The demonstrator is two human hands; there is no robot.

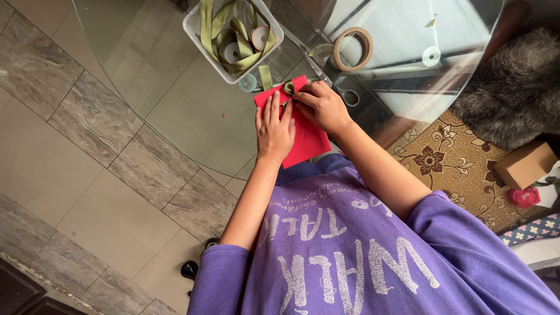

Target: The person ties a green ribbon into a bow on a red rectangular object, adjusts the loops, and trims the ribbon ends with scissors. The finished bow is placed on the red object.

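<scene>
Bare glass table [175, 87] leftward; plastic tub [195, 26], tape roll [353, 49] ahead.

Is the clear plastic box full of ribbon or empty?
Not empty. Loops of green ribbon fill the clear box, with small spools among them, and one strip hangs over its rim onto the glass table.

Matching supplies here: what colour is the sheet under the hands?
Bright red sheet, clearest in the head view, under the left hand and right hand.
</scene>
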